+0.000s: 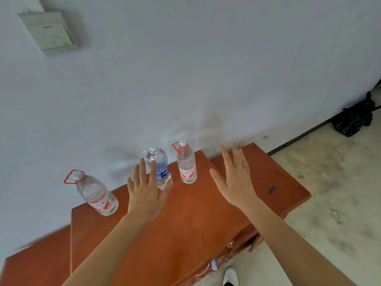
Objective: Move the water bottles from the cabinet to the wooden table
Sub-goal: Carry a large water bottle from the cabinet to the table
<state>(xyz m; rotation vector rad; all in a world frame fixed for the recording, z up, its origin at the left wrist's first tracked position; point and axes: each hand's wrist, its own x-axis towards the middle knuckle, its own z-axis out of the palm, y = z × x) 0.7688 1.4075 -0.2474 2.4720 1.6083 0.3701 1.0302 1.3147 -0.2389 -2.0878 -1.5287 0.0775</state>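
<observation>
- Three water bottles stand upright along the back edge of the wooden top (185,223), close to the wall, probably lined up there to be easy to reach.
- Left bottle (97,195), red carry ring, is near the back left corner, well apart from the other two.
- Middle bottle (160,168), blue label, and right bottle (186,166), red ring, stand near each other mid-way along the back edge.
- Left hand (144,195) is flat, fingers straight and spread, holding nothing. It sits in front of the middle bottle and partly hides it; can't tell if it touches.
- Right hand (237,182) is also spread and empty, over the top's right part, just beside the right bottle and apart from it.
- Both hands look set to reach for a bottle each.
- Can't tell if this top is the cabinet or the table, so progress is unclear.
- A black bag (352,120) lies on the floor by the wall.
</observation>
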